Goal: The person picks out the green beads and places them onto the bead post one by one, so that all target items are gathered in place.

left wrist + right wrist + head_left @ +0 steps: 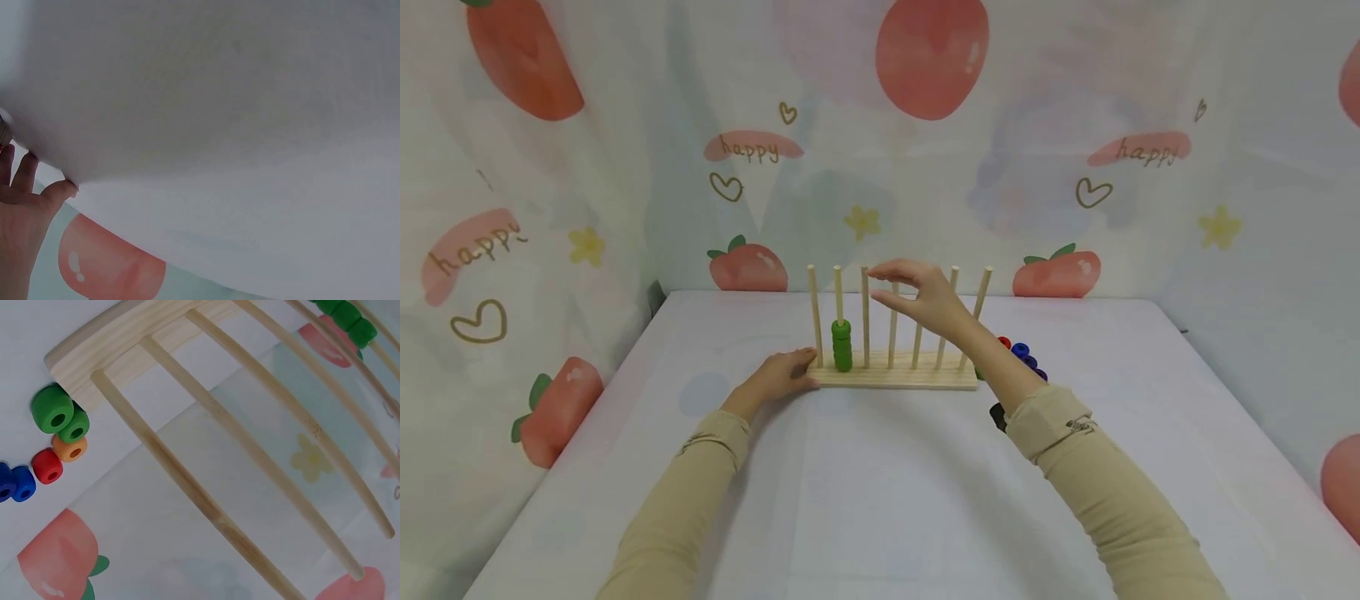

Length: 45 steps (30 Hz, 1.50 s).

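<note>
A wooden rack with several upright pegs stands on the table; its second peg from the left carries a stack of green beads, also visible in the right wrist view. My left hand grips the rack's left end, thumb in front and fingers behind; in the left wrist view this hand shows at the left edge. Beside the top of the third peg, my right hand has thumb and fingers spread apart with nothing visible between them. The right wrist view does not show that hand.
Loose beads lie by the rack's right end, among them a green bead, an orange one, a red one and a blue one. A black object is partly hidden by my right arm. Patterned cloth hangs behind the table.
</note>
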### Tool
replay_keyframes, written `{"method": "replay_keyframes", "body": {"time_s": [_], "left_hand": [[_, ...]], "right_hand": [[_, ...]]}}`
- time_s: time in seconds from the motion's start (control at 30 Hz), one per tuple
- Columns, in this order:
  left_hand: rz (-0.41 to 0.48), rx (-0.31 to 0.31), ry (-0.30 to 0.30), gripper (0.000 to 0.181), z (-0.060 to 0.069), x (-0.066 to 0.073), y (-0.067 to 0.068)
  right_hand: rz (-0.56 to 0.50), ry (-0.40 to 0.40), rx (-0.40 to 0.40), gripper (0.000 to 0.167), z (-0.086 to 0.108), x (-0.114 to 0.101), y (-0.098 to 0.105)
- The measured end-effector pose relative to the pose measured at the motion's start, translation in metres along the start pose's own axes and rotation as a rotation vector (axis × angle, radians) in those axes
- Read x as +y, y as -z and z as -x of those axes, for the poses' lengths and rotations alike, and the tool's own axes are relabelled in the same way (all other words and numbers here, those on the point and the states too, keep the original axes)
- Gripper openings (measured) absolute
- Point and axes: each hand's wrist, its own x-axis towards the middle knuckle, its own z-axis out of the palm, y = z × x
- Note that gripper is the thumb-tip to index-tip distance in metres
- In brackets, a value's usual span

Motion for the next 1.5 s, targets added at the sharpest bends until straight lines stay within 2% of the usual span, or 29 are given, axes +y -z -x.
{"method": "replay_keyframes", "body": {"time_s": [0.6,0.93,1.23,1.5], "left_hand": [[-0.018,-0.023,-0.004,0.066,-0.004,0.009,0.001],[-0.020,-0.021,0.004,0.065,-0.003,0.010,0.001],[-0.025,0.021,0.000,0.065,0.001,0.004,0.002],[-0.006,0.021,0.010,0.066,0.003,0.004,0.001]], "right_hand": [[0.051,-0.091,0.015,0.032,0.052,0.019,0.023],[0.117,-0.069,0.039,0.029,0.079,0.035,0.034],[0.128,-0.035,0.069,0.028,0.088,0.044,0.036],[0.146,-0.124,0.077,0.027,0.103,0.055,0.042]]}}
